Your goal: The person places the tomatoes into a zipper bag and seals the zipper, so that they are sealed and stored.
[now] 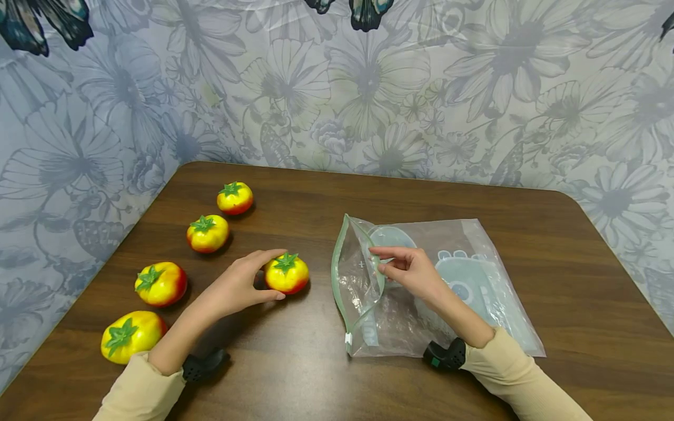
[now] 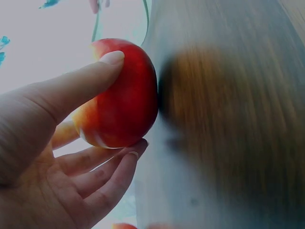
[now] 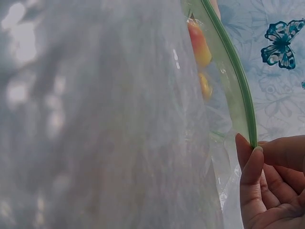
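Floral wallpaper behind a wood counter: left hand gripped a toy tomato, while right hand pinched the zip bag rim, propping its mouth open toward the tomato.

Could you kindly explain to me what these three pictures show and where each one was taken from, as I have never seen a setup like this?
There is no machine here: a person works with two bare hands. The wide picture comes from a camera on the person's head; the other two come from cameras strapped to the wrists.

On the brown wooden table lie five yellow-and-red toy tomatoes with green tops and a clear plastic zip bag with a green rim.

The left hand grips the nearest toy tomato between thumb and fingers; its wrist camera shows this close up. The right hand pinches the bag's green rim, holding the mouth open. The other four tomatoes sit untouched along the left side.
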